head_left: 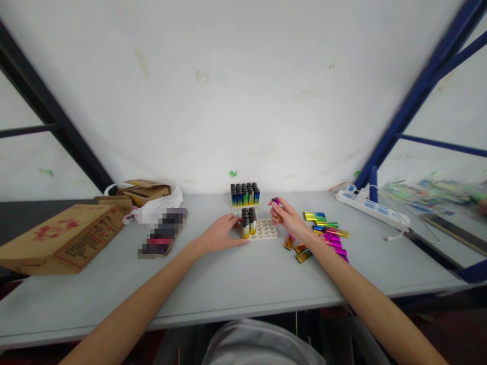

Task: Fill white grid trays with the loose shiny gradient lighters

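Observation:
A white tray with rows of round holes lies on the table, and a small group of lighters with black tops stands upright at its left end. Around that end curves my left hand, thumb at the front corner and fingers towards the back, holding the tray. My right hand is closed on a purple and orange lighter, tilted just above the tray's right end. Behind, a second group of upright lighters fills another tray. Shiny coloured lighters lie loose beside my right wrist, their ends partly hidden.
To the left are a cardboard box, a smaller open carton, a white plastic bag and a phone, partly blurred out. A white power strip with cables lies at right, by a blue metal frame.

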`<action>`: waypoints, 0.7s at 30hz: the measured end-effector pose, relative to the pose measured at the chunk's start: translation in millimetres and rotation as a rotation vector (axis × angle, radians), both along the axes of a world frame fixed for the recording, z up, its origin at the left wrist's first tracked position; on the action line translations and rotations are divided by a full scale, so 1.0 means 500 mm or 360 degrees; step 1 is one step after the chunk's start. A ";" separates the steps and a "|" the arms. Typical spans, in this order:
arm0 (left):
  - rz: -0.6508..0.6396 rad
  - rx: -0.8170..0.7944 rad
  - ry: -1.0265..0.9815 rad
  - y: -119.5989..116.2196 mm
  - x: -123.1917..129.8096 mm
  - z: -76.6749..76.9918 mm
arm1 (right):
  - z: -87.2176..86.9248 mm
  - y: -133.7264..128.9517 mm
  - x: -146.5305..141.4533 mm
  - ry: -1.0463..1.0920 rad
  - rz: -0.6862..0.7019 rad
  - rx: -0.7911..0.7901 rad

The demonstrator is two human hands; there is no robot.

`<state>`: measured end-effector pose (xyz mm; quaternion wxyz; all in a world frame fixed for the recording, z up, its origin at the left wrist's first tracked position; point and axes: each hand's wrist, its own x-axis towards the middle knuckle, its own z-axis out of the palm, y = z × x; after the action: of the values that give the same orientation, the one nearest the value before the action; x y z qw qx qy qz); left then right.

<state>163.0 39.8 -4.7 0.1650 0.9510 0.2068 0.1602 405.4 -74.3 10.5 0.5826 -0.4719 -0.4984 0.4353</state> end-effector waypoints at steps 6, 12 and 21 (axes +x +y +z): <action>-0.0006 -0.0013 -0.0027 0.001 -0.001 0.000 | -0.022 0.012 -0.008 -0.0653 -0.0368 0.0103; 0.0004 -0.0002 0.0035 -0.003 0.000 0.004 | -0.029 0.014 -0.013 -0.0972 -0.0513 0.0110; 0.0026 -0.0004 -0.0032 -0.002 -0.001 -0.002 | -0.033 0.012 -0.016 -0.0994 -0.0532 0.0187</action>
<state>162.5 39.0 -5.6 0.1670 0.9474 0.2131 0.1707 397.6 -68.3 -5.9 0.4915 -0.6229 -0.5924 0.1393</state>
